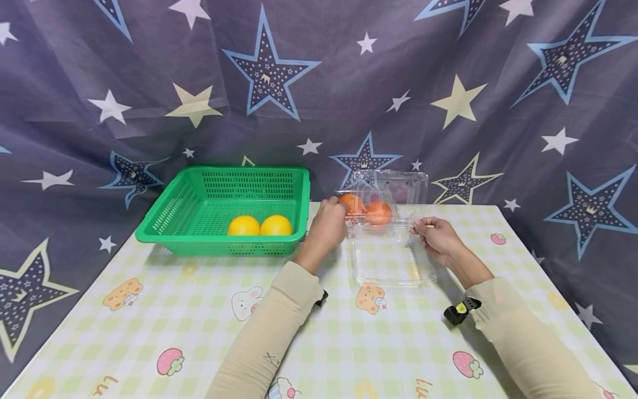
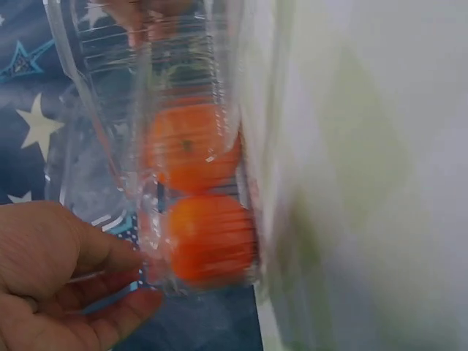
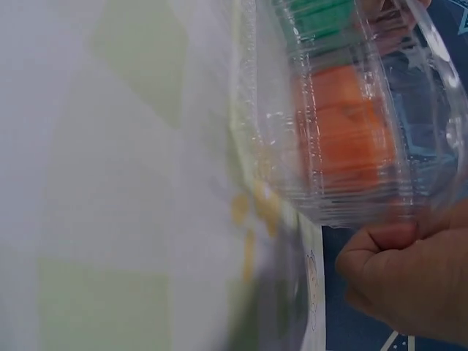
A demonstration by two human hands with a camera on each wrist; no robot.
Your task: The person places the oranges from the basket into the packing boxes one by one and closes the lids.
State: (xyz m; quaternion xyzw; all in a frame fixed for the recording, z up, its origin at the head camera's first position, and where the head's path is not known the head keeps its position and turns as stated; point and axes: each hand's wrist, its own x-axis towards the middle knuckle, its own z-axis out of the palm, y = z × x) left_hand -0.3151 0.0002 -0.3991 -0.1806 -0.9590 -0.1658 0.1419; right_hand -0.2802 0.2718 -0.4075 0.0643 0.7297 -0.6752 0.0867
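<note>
Two orange tangerines (image 1: 377, 213) sit side by side in a clear plastic clamshell box (image 1: 381, 274) near the table's back edge. Its see-through panels overlap, so which is lid and which is base is hard to tell. At the box's left end, my left hand (image 1: 329, 221) pinches the rim between thumb and fingers; the left wrist view shows this hand (image 2: 66, 274) beside the nearer tangerine (image 2: 210, 240). My right hand (image 1: 438, 241) pinches the right edge of the plastic. In the right wrist view its curled fingers (image 3: 380, 256) are at the rim, below a blurred tangerine (image 3: 344, 128).
A green perforated basket (image 1: 169, 235) stands left of the box, holding two yellow-orange round fruits (image 1: 260, 225). Underneath is a checked tablecloth (image 1: 199, 332) with cartoon prints. A dark star-patterned curtain (image 1: 279, 144) hangs right behind the table.
</note>
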